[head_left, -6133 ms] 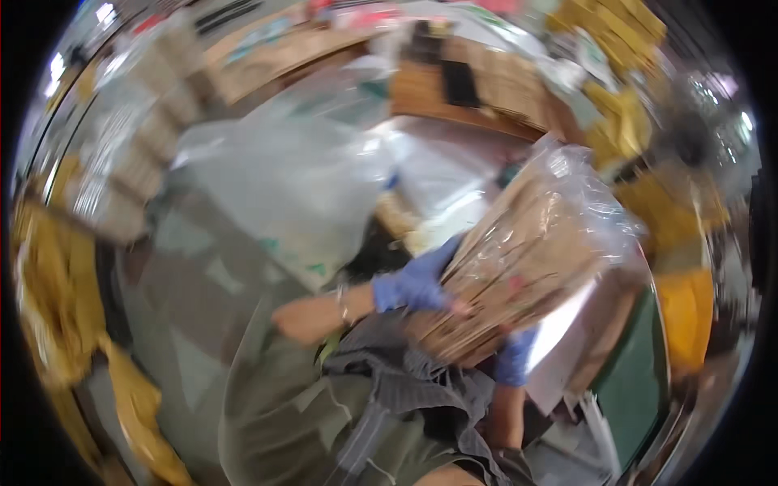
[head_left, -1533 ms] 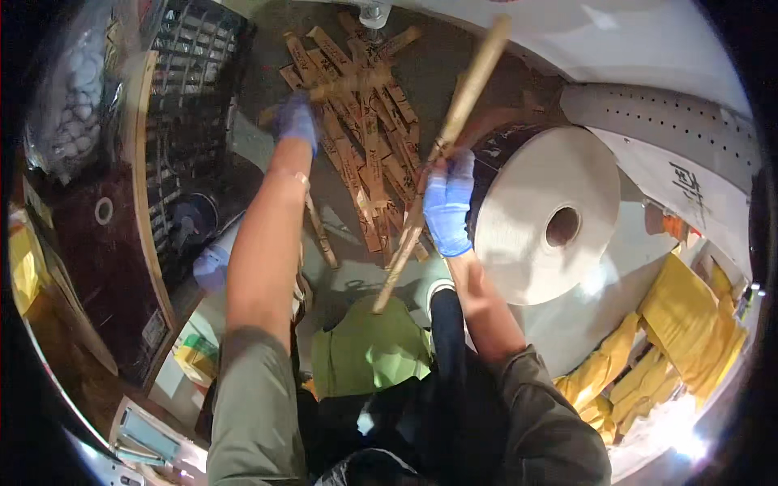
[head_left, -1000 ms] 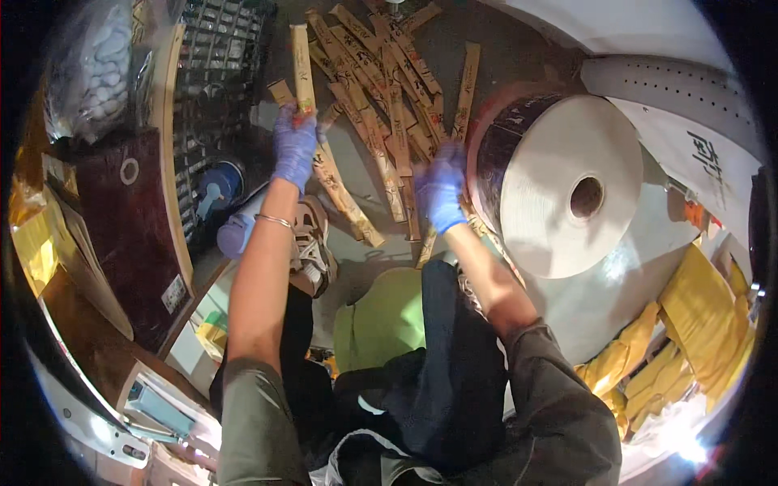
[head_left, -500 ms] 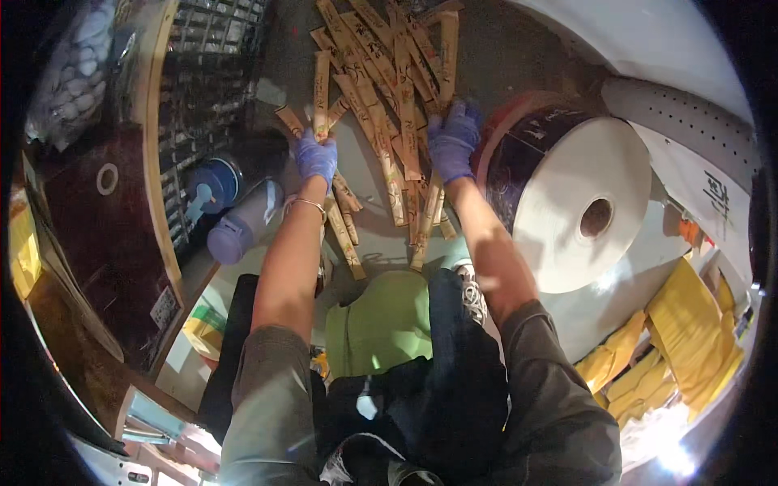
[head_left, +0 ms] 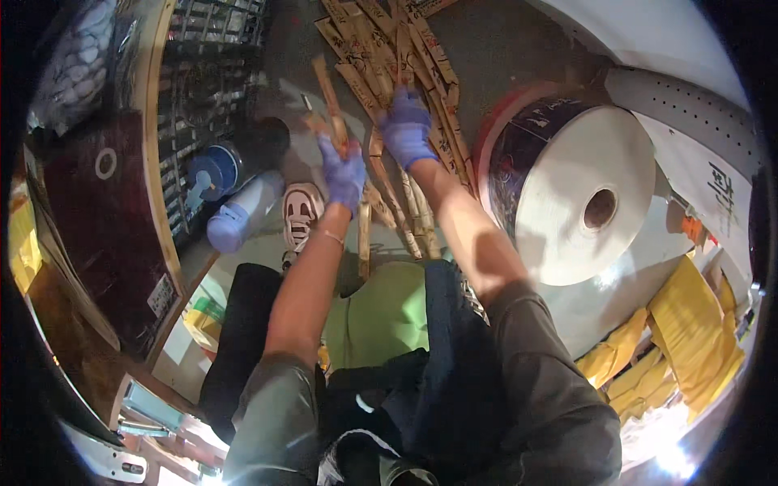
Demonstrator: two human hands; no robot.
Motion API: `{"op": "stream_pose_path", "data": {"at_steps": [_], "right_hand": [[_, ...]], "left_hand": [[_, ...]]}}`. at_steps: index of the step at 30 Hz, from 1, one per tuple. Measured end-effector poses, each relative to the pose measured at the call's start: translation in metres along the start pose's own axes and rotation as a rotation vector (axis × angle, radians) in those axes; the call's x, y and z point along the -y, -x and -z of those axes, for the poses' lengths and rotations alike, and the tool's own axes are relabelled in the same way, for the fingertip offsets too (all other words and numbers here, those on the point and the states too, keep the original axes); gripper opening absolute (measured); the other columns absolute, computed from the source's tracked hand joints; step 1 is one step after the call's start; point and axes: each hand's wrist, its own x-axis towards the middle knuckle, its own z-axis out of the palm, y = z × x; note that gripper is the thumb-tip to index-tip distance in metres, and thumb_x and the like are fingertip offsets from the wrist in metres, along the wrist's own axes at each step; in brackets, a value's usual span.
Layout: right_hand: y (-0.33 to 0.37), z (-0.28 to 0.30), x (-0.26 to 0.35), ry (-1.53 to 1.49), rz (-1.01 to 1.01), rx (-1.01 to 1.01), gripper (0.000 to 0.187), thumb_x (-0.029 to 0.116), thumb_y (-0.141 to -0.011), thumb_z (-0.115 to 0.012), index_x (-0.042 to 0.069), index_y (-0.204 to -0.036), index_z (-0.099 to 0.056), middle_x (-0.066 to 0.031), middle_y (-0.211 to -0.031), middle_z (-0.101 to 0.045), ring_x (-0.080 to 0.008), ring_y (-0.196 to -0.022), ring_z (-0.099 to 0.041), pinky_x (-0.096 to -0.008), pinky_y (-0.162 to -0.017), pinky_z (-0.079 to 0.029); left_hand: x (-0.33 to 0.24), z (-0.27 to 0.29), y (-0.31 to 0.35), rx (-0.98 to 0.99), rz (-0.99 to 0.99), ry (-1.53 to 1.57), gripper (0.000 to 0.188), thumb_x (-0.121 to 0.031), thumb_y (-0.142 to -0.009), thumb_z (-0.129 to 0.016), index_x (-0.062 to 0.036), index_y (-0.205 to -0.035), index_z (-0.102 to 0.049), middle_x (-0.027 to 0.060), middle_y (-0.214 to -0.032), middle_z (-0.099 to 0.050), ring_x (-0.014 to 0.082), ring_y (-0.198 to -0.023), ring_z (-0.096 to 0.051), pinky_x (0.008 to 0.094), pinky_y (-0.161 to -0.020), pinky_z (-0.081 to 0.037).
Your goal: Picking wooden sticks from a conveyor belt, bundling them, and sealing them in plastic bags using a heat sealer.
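Observation:
A loose heap of paper-wrapped chopsticks (head_left: pixel 357 46), long narrow brown sleeves with dark printing, lies on the grey floor at the far middle. My left hand (head_left: pixel 344 172), in a blue-violet glove, is closed around a few of these sleeves (head_left: pixel 327 89), which stick up beyond its fingers and look blurred. Just right of it, my right hand (head_left: pixel 408 132), gloved alike, closes over sleeves at the heap's near part. Its fingertips are partly hidden. More sleeves (head_left: pixel 417 212) point back toward me below both hands, above a green seat (head_left: pixel 381 312).
A big white roll (head_left: pixel 567 206) with a dark printed side stands right of the heap. To the left are a blue-lidded bottle (head_left: pixel 231 223), a blue tub (head_left: pixel 215 172), a black crate (head_left: pixel 207 89) and a dark board (head_left: pixel 97 227). Yellow packaging (head_left: pixel 681 332) lies at lower right.
My left hand has moved right and nearer with sleeves in it, uncovering a shoe. My right hand has moved left from the heap's right edge onto its middle. Some sleeves have shifted.

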Motion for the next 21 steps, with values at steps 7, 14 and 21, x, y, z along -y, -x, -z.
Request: {"op": "stream_pose_path", "data": {"at_steps": [7, 14, 21], "right_hand": [[0.007, -0.005, -0.012, -0.351, 0.083, 0.316, 0.043, 0.020, -0.070, -0.066, 0.001, -0.105, -0.051, -0.0227, -0.096, -0.058, -0.0377, -0.091, -0.056, -0.0401, -0.076, -0.047], [0.045, 0.025, 0.006, -0.870, -0.115, 0.528, 0.029, 0.018, -0.077, -0.064, 0.000, -0.099, -0.058, -0.0127, -0.079, -0.062, -0.0181, -0.069, -0.055, -0.0318, -0.063, -0.044], [0.012, 0.059, 0.061, -0.380, -0.121, 0.372, 0.031, 0.033, -0.079, -0.056, 0.002, -0.083, -0.057, -0.0219, -0.076, -0.058, -0.0394, -0.074, -0.057, -0.0429, -0.064, -0.044]], "left_hand": [[-0.042, -0.002, -0.075, 0.244, 0.430, 0.418, 0.055, -0.016, -0.079, -0.063, -0.0058, -0.125, -0.034, 0.0069, -0.082, -0.055, 0.0144, -0.057, -0.052, 0.0277, -0.047, -0.043], [-0.044, 0.037, -0.089, 0.549, 0.295, 0.155, 0.030, -0.025, -0.078, -0.065, -0.0072, -0.100, -0.055, 0.0075, -0.095, -0.060, 0.0213, -0.086, -0.056, 0.0280, -0.078, -0.044], [-0.070, 0.039, -0.064, 0.486, 0.399, 0.733, 0.026, -0.026, -0.075, -0.069, -0.0092, -0.091, -0.057, 0.0002, -0.079, -0.058, 0.0123, -0.070, -0.054, 0.0280, -0.060, -0.044]]}}
